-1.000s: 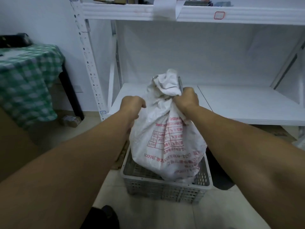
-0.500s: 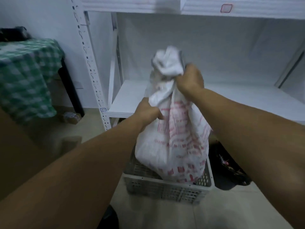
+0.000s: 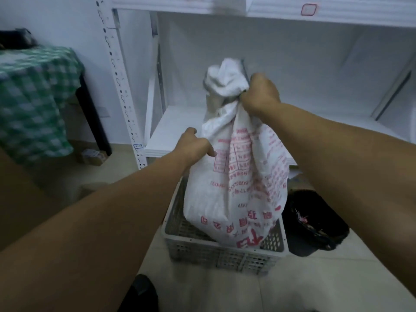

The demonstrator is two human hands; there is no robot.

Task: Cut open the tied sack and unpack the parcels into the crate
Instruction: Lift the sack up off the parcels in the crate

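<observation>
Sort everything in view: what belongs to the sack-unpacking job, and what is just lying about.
Job:
white sack, its bottom in the grey crate
left hand, gripping the sack's side
right hand, gripping its neck

Lying about:
white shelving
green checked cloth
dark container beside the crate
small box on the floor

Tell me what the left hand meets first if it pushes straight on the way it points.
The sack: the left hand grips its side, so it would likely just press deeper into the cloth.
</observation>
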